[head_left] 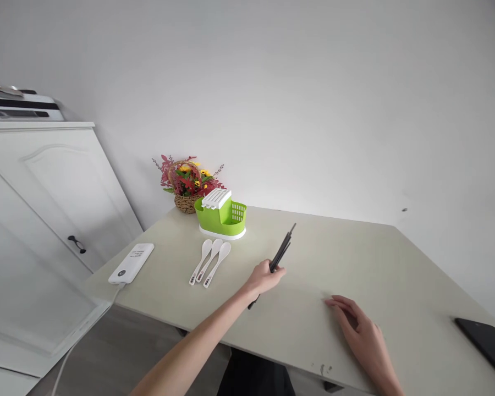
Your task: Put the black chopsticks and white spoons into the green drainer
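My left hand (266,276) is closed round a bundle of black chopsticks (281,250), held slanting over the middle of the table with their upper ends pointing away to the right. My right hand (361,330) rests on the tabletop to the right, fingers loosely bent and holding nothing. Left of the chopsticks lie three white spoons (211,261) side by side, bowls pointing away from me. Behind them stands a green utensil holder (216,223) with a white slotted top and white base; its open right compartment has a grid wall.
A wicker basket of artificial flowers (186,203) stands behind the holder, near the wall. At the left edge lies a white power bank (132,263) with a cable hanging down. A black phone (487,344) is at the far right. White cabinets (58,220) stand to the left.
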